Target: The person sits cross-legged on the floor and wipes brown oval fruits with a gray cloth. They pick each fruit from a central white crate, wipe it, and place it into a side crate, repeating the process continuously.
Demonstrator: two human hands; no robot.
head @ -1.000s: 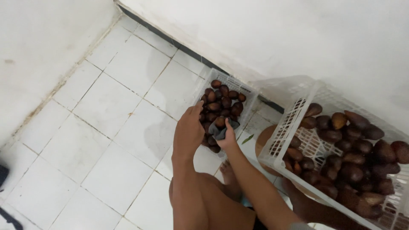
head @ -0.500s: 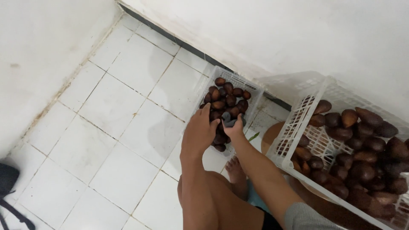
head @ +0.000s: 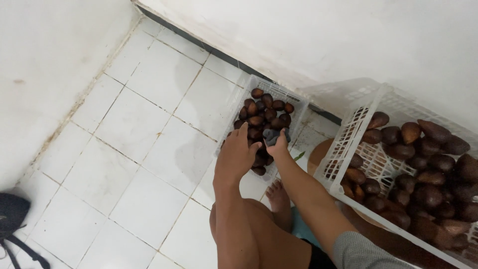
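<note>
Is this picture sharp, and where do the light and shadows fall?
Head view: soft, even light, no harsh glare; a faint sheen on the white floor tiles; the left hand and right hand look slightly soft; the dark fruit in the small crate lose detail in shade.

Bare tile floor is lying open left of the small crate. Wall is closing in behind; large crate is blocking the right.
</note>
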